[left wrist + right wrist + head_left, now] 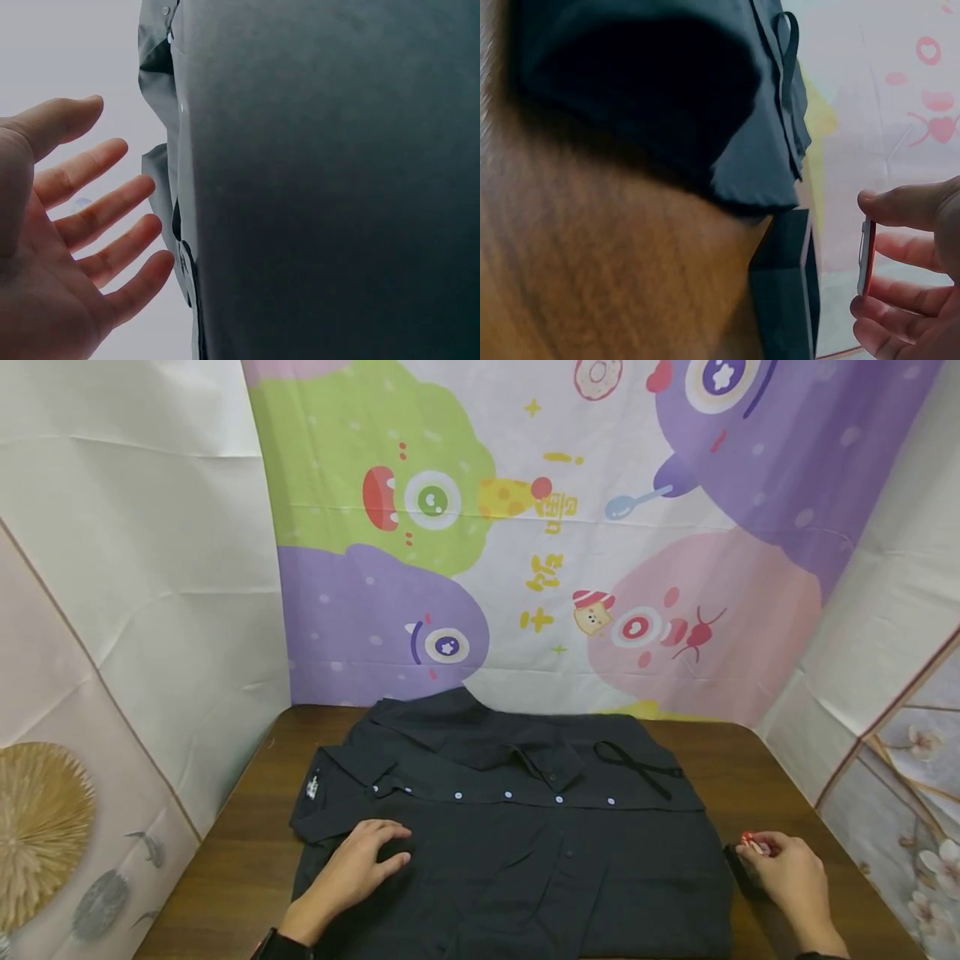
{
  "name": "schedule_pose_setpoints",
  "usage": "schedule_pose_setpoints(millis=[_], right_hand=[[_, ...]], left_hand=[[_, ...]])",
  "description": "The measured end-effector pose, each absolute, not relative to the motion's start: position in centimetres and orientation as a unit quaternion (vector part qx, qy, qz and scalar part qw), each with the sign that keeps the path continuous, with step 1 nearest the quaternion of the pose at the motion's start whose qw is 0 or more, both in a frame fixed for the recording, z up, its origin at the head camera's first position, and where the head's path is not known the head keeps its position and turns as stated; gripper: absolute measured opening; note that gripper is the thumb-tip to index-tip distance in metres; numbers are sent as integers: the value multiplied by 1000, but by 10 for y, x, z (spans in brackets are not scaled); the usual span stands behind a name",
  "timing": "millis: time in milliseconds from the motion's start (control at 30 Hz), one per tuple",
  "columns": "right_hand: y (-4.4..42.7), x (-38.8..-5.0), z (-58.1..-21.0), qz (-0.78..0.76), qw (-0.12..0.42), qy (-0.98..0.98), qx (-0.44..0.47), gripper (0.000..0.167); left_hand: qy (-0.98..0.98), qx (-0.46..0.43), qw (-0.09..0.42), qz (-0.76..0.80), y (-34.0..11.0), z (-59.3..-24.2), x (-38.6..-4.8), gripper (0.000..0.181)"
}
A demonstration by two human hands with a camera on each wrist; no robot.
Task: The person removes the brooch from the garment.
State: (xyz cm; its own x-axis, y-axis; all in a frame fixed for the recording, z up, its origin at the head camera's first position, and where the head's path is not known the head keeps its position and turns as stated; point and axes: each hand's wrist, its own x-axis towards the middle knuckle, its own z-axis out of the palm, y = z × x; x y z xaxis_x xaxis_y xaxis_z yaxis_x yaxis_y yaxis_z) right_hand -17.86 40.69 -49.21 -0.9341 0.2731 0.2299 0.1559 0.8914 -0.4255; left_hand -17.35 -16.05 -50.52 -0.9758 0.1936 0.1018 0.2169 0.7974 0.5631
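Note:
A black button-up shirt [487, 843] lies spread on the table, with a row of pale buttons across it and a thin black tie strip [637, 766] at its upper right. Over its left part hovers my left hand [348, 872], fingers relaxed and holding nothing. Off the shirt's right edge, my right hand [797, 881] pinches a small flat red-and-white piece [866, 259] between thumb and fingers; its exact kind is unclear. Below that hand, beside the shirt, stands a small black box [784, 300], whose far part the hand hides in the head view.
The brown wooden table [225, 860] shows along both sides of the shirt. A cartoon-printed cloth [517, 677] hangs behind the table's back edge, and pale curtains [150, 568] stand at the sides.

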Motion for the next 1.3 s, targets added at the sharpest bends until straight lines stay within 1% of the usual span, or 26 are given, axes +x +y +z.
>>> schedule_pose_setpoints(millis=[200,500,867,1167,1300], right_hand=[[414,-178,-498,210,137,-959,-135,35],[423,-176,-502,209,89,-962,-153,43],[423,-176,-506,199,83,-964,-155,42],[424,-176,-508,191,89,-969,-129,42],[423,-175,-507,189,83,-970,-129,43]], left_hand=[[-948,-115,21,-296,-161,-503,-176,25],[-949,-117,20,-292,-162,-503,-176,25],[-948,-116,16,-296,-162,-505,-175,26],[-946,-118,21,-302,-162,-505,-173,25],[-946,-116,18,-303,-163,-504,-172,25]])
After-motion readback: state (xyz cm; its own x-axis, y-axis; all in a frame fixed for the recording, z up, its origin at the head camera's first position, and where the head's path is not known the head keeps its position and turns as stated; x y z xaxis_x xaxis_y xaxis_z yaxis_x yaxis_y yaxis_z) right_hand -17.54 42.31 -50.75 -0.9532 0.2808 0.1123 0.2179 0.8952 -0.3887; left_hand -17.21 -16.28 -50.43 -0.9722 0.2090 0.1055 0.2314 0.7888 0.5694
